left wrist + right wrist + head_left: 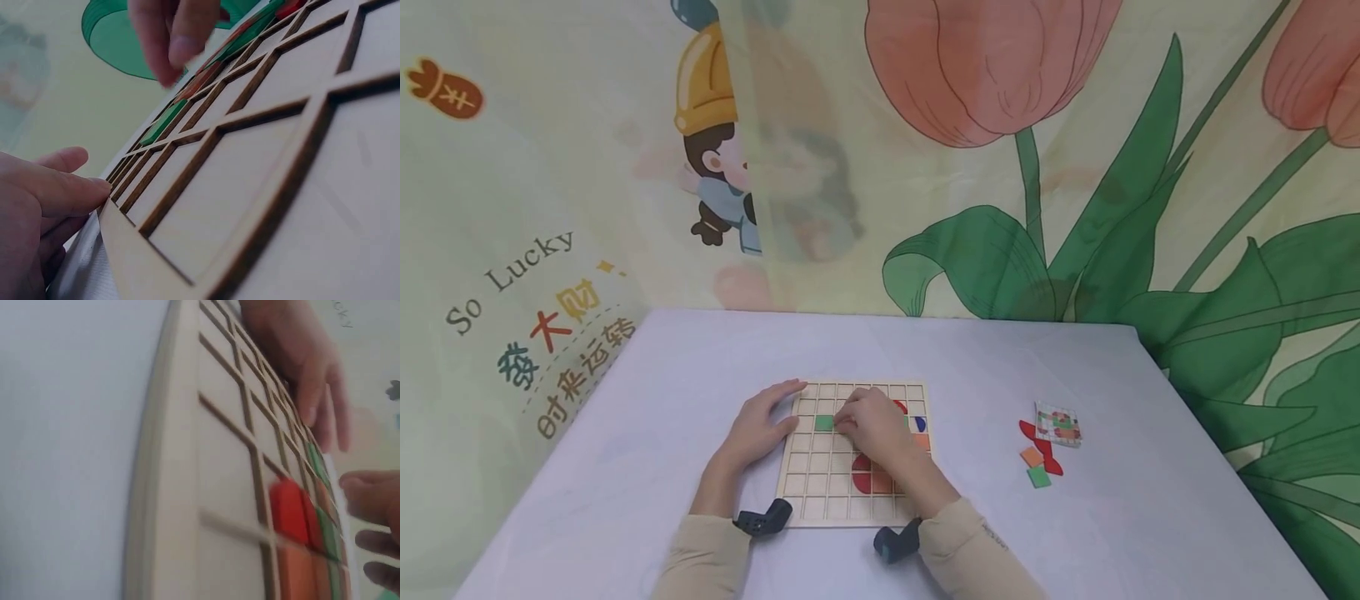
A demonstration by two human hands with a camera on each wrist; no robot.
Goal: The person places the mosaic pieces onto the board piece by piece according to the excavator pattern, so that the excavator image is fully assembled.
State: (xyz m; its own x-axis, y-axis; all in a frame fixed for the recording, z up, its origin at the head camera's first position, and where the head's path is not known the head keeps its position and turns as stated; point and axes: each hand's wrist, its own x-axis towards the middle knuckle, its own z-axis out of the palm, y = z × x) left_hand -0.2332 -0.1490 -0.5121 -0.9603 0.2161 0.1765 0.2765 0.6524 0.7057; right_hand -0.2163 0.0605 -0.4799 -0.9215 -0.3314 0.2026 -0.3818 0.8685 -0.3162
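Observation:
A wooden grid board (820, 508) lies on the table in front of me, with coloured flat tiles in some of its squares. My left hand (758, 427) rests against the board's left edge, its thumb at the frame and its fingers near the far left corner. Over the middle of the board is my right hand (880, 425), fingertips pointing down beside a green square tile (823, 423). The left wrist view shows its fingers (190, 37) close above the board, with no piece visible between them. Red shapes (862, 473) sit nearer my right wrist, partly covered by it.
To the right of the board lie loose red pieces (1051, 460), an orange square (1032, 457) and a green square (1039, 477). A small patterned card (1058, 423) overlaps the red ones. Dark wrist devices (765, 518) sit at both wrists. A printed curtain hangs behind the table.

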